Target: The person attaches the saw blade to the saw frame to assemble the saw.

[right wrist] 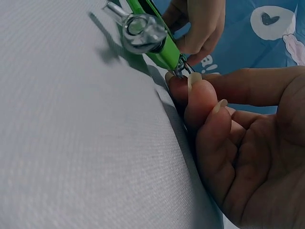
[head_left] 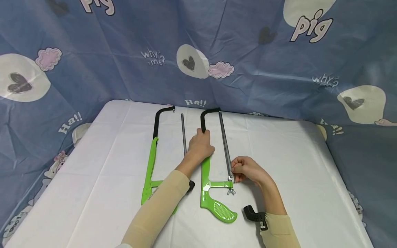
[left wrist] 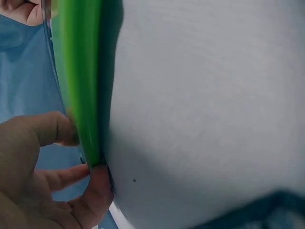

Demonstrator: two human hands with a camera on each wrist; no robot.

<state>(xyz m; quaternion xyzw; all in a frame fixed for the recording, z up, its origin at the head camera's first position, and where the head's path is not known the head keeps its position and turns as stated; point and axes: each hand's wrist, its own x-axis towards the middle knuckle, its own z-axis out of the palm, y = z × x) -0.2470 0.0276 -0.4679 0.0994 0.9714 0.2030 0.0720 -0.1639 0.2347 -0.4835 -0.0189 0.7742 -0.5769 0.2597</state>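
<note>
Hacksaws are laid side by side on a bench [head_left: 294, 155] covered with a smooth white cloth of fine weave. Toward the left, a first hacksaw frame [head_left: 151, 165] of glossy green metal with a black curved upper arm is seen lying flat, and a loose grey blade [head_left: 183, 134], thin and straight, is placed just beside it. Next to that, the second hacksaw [head_left: 205, 182] is pinned down at the join of green and black by the left hand [head_left: 201, 146], whose fingers are curled round the frame bar. Its blade [head_left: 225, 144] is stretched along the right side, down to a shiny metal wing nut [head_left: 231, 191] near the ribbed green grip. The lower end of that blade is pinched by the right hand [head_left: 246, 169], fingertips bunched tightly at the pin. A black plastic piece [head_left: 252, 214] is seen by the right wrist. Broad bare cloth is left open to the right of the hands and at the far left, up to the rounded bench edges. A blue printed curtain [head_left: 124, 41] is hung behind.
</note>
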